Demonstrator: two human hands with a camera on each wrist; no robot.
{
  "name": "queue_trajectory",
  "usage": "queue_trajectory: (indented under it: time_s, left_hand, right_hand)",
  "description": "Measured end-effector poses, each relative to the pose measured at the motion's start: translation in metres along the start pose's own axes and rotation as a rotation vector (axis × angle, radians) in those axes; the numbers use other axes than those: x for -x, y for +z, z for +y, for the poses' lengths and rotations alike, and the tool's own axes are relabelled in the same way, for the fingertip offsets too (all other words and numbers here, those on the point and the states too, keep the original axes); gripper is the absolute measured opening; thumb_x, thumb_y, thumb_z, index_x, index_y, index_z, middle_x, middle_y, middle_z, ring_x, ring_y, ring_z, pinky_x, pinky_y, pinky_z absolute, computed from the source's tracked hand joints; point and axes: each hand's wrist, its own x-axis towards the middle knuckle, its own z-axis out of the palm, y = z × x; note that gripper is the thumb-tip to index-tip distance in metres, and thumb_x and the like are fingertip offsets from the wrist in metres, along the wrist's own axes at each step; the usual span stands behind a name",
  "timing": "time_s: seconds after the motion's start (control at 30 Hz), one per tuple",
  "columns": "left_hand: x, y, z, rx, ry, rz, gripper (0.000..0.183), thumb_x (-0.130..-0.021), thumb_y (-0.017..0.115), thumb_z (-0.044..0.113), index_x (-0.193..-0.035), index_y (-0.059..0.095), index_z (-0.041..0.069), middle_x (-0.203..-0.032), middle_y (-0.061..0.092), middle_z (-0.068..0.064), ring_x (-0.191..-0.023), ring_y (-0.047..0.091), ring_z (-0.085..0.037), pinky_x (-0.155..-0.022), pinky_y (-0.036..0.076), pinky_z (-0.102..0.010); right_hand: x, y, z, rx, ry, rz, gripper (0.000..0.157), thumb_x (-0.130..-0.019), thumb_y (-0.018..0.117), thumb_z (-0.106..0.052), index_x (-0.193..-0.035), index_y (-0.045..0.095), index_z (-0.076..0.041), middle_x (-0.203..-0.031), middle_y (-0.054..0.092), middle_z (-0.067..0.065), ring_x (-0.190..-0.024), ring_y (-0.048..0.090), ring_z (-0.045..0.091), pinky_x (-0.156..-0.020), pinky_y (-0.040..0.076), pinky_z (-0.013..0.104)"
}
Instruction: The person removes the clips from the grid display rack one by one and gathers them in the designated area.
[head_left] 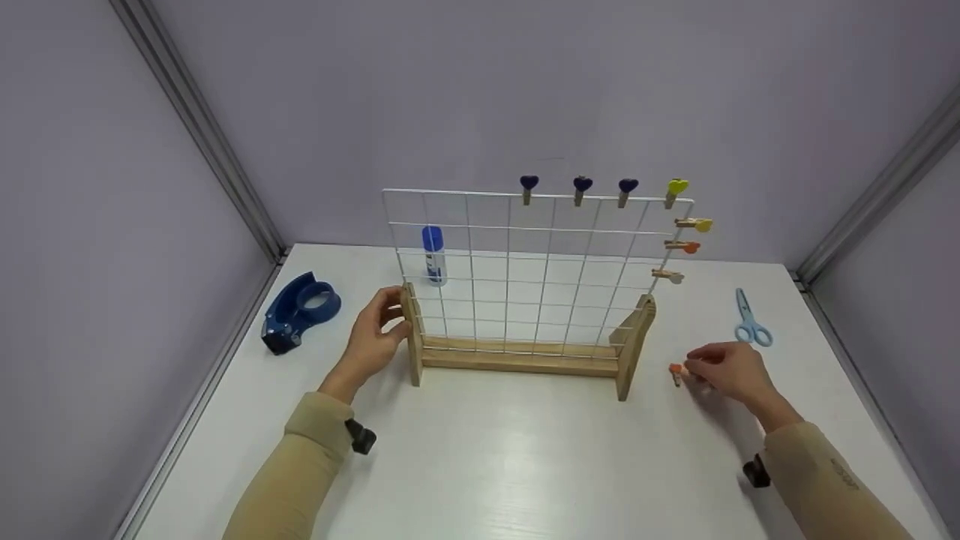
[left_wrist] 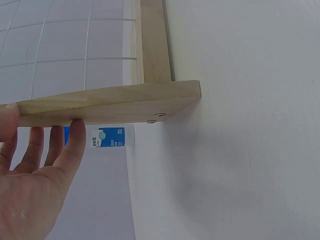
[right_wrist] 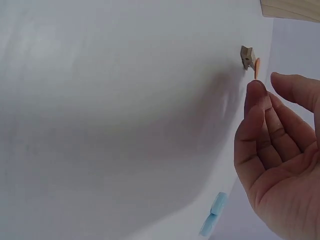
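A white wire grid (head_left: 529, 262) stands upright in a wooden stand (head_left: 517, 362). My left hand (head_left: 373, 337) grips the stand's left side panel (left_wrist: 107, 102), thumb at one edge and fingers along its outer face. Small clothespins with heart ends are clipped to the grid: dark blue ones (head_left: 583, 185) and a yellow one along the top, then yellow, orange (head_left: 691, 247) and pale ones down the right edge. My right hand (head_left: 731, 369) hovers beside a loose orange clothespin (head_left: 676, 373) on the table, its fingertips right by the orange end (right_wrist: 257, 67), thumb and index finger apart.
Behind the grid a glue stick (head_left: 433, 256) with a blue cap stands upright. A blue tape dispenser (head_left: 300, 309) lies at the left of the white table (head_left: 465, 457). Light blue scissors (head_left: 751, 322) lie at the right, beyond my right hand. Pale walls enclose the table.
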Motion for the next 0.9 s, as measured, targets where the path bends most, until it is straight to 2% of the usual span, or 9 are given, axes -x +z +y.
queue_trajectory:
  time_s: [0.17, 0.37, 0.43, 0.53, 0.6, 0.67, 0.9]
  left_hand:
    - [0.001, 0.0, -0.001, -0.01, -0.005, 0.003, 0.055, -0.101, 0.062, -0.013, -0.153, 0.056, 0.002, -0.154, 0.062, -0.023, -0.143, 0.064, -0.042, -0.117, 0.06, -0.042]
    - [0.001, 0.0, 0.0, -0.001, -0.012, 0.004, 0.056, -0.1, 0.062, -0.014, -0.154, 0.056, 0.002, -0.154, 0.062, -0.023, -0.144, 0.064, -0.041, -0.119, 0.06, -0.045]
    - [0.001, 0.001, 0.0, -0.002, -0.011, 0.0, 0.056, -0.1, 0.062, -0.014, -0.154, 0.055, 0.002, -0.154, 0.062, -0.023, -0.144, 0.064, -0.041, -0.119, 0.06, -0.046]
    - [0.001, 0.001, -0.001, -0.003, -0.008, -0.007, 0.055, -0.101, 0.061, -0.014, -0.154, 0.055, 0.002, -0.155, 0.061, -0.024, -0.144, 0.064, -0.042, -0.121, 0.058, -0.049]
    - [0.001, 0.0, -0.001, -0.002, -0.011, -0.009, 0.055, -0.102, 0.061, -0.014, -0.154, 0.055, 0.002, -0.156, 0.061, -0.024, -0.145, 0.063, -0.042, -0.123, 0.056, -0.052]
    - [0.001, 0.0, -0.001, 0.001, -0.016, -0.009, 0.055, -0.102, 0.06, -0.014, -0.155, 0.054, 0.002, -0.157, 0.06, -0.024, -0.146, 0.062, -0.042, -0.124, 0.055, -0.056]
    - [0.001, 0.0, 0.002, 0.015, -0.015, -0.002, 0.057, -0.101, 0.06, -0.016, -0.155, 0.053, 0.0, -0.155, 0.06, -0.025, -0.146, 0.062, -0.042, -0.125, 0.053, -0.057]
  right_hand:
    - [0.011, -0.019, -0.007, -0.02, -0.063, 0.049, 0.046, -0.11, 0.071, -0.033, -0.138, 0.075, 0.003, -0.123, 0.084, 0.02, -0.094, 0.078, 0.007, -0.076, 0.061, 0.019]
    - [0.026, -0.045, -0.026, -0.064, -0.164, 0.123, 0.044, -0.111, 0.071, -0.032, -0.138, 0.076, 0.002, -0.123, 0.084, 0.018, -0.089, 0.073, -0.008, -0.077, 0.062, 0.014]
    - [0.031, -0.053, -0.034, -0.075, -0.198, 0.149, 0.041, -0.112, 0.071, -0.03, -0.137, 0.076, 0.002, -0.119, 0.086, 0.01, -0.088, 0.072, -0.011, -0.077, 0.062, 0.013]
    - [0.038, -0.064, -0.047, -0.107, -0.268, 0.195, 0.036, -0.112, 0.07, -0.023, -0.134, 0.077, 0.004, -0.107, 0.085, -0.01, -0.087, 0.073, -0.012, -0.076, 0.062, 0.011]
    - [0.042, -0.072, -0.057, -0.129, -0.314, 0.222, 0.033, -0.112, 0.069, -0.019, -0.132, 0.077, 0.006, -0.101, 0.081, -0.024, -0.088, 0.073, -0.013, -0.077, 0.061, 0.009]
    - [0.047, -0.079, -0.068, -0.146, -0.356, 0.252, 0.031, -0.112, 0.069, -0.016, -0.13, 0.077, 0.008, -0.098, 0.077, -0.032, -0.087, 0.073, -0.015, -0.076, 0.06, 0.008]
    - [0.065, -0.101, -0.112, -0.165, -0.486, 0.394, 0.024, -0.106, 0.075, -0.008, -0.122, 0.08, 0.008, -0.096, 0.076, -0.037, -0.083, 0.071, -0.015, -0.075, 0.055, 0.003]
